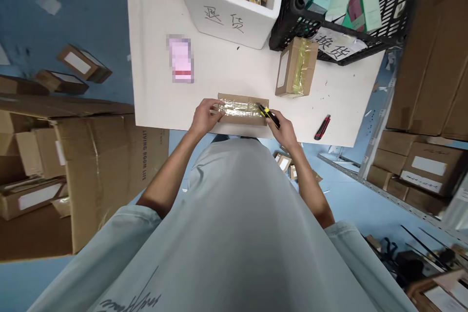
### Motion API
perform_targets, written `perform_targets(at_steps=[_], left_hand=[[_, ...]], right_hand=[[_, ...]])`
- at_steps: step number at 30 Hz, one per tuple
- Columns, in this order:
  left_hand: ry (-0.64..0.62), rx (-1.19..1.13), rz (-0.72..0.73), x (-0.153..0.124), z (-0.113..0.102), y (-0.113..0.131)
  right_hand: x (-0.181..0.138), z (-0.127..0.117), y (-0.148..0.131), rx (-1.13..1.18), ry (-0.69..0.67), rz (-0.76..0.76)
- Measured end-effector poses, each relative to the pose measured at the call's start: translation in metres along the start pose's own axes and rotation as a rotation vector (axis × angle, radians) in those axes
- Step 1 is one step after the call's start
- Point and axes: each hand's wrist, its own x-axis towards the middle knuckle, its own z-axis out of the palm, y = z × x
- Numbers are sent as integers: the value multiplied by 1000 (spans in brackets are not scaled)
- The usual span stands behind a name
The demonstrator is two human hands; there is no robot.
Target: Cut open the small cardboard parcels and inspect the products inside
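A long, flat cardboard box [239, 118] with shiny clear tape along its top lies near the front edge of the white table. My left hand [204, 118] grips its left end, thumb and fingers pinched at the corner. In my right hand [284, 131] is a black and yellow utility knife [268, 114], its tip over the tape near the box's right end. Whether the blade cuts into the tape is too small to tell. To the right, a second, red and black utility knife [322, 127] lies on the table.
Behind stand a taped carton [286, 70], a white foam bin [234, 24] and a black crate [283, 34] of green boxes. A blurred pink item [181, 58] lies at left. A big open carton [106, 170] stands left of the table; shelving [369, 131] with cartons stands right.
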Motion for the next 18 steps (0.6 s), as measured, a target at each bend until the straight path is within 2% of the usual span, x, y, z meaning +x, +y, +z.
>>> perform_targets(at_steps=[5,8,12,18], left_hand=[[-69,-67,16,10,0,-12],[-94,-121,37,14,2,-18],[-110,-172,43,17,6,-22],[-128,-162,56,20,7,-19]], right_hand=[[22,6,-64,-338,-183,-198],[34,12,-90,-554,-275,-232],[42,18,-110,-710,-318,-228],[43,20,-120,-787,-326,-189]])
